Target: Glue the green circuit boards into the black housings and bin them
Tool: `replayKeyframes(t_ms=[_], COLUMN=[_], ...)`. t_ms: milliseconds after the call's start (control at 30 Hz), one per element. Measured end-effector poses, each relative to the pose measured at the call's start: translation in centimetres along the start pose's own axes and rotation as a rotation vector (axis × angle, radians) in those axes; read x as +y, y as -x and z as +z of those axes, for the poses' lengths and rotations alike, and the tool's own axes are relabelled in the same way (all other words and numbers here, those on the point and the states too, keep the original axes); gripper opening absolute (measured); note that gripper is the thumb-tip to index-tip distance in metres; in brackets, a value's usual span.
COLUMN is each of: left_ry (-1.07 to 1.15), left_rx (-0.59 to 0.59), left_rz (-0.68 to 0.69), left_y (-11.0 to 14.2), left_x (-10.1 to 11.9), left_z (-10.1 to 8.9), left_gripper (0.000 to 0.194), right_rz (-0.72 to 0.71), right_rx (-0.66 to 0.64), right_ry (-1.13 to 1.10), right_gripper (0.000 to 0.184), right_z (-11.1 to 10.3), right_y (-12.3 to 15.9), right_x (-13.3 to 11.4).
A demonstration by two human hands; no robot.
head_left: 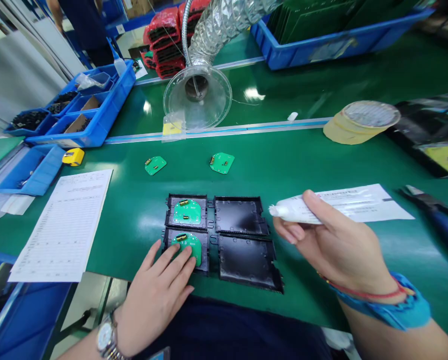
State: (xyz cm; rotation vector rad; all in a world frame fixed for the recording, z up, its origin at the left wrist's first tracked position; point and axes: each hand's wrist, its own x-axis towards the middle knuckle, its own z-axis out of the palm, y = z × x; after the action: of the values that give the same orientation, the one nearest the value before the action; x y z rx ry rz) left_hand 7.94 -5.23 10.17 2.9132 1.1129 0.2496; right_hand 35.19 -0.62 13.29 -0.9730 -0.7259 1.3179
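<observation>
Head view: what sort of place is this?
Probably an electronics assembly workshop: circuit boards sit in black cases, parts bins stand at the bench's far left, and an extraction hose hangs above.

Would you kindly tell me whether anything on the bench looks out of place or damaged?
A small white scrap beside the pale strip looks stray, lying by itself. No spill or damage stands out.
</observation>
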Motion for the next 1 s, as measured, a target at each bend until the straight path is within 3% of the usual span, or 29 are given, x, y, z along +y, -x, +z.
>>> replayKeyframes(t_ms=[133, 1000], left_ry=[0.045, 0.021], left_rx=[0.043, 0.032], left_rz=[-0.087, -0.047], left_y=[-0.07, -0.5], left_x=[0.45, 0.2], left_z=[0.64, 0.27], left_gripper=[0.036, 0.029], right_rz=[0.016, 0.042], right_rx=[0.019, 0.047], right_ry=[0.012, 0.057], right_gripper=[0.039, 0.044], right_z=[0.32, 0.55], right_y=[0.01, -0.1], right_x=[-0.22, -0.2])
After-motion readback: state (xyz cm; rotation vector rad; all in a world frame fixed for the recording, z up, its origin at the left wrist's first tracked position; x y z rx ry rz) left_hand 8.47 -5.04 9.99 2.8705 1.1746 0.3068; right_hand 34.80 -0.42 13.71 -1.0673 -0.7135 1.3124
